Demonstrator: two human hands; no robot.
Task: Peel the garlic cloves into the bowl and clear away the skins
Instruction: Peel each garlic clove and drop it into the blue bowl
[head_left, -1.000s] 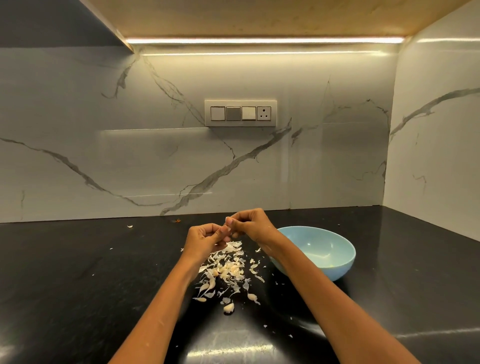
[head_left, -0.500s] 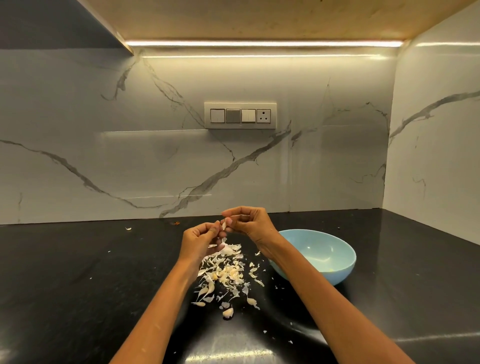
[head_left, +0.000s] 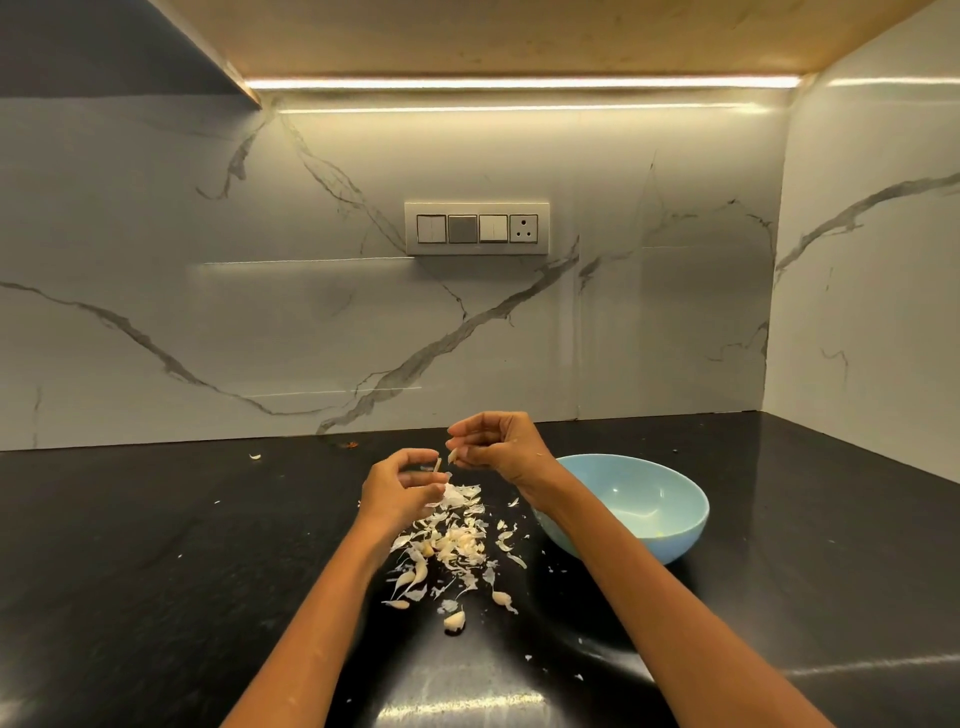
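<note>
My right hand (head_left: 496, 441) pinches a small garlic clove (head_left: 453, 455) above the black counter. My left hand (head_left: 397, 480) sits just left of it and a little lower, fingers curled, pinching a thin strip of skin (head_left: 437, 464). A gap shows between the two hands. Below them lies a pile of papery skins mixed with cloves (head_left: 452, 540). A loose clove (head_left: 454, 620) rests nearest me. The light blue bowl (head_left: 675, 540) stands to the right of the pile; its inside looks almost bare.
The black stone counter (head_left: 156, 571) meets a marble wall behind and another on the right. Small skin flecks (head_left: 254, 457) are scattered left of the pile and in front of the bowl. A switch panel (head_left: 477, 228) is on the back wall.
My hands were joined on the clove; now they have come apart, the right one lifting up and right with the clove, the left keeping a strip of skin.
</note>
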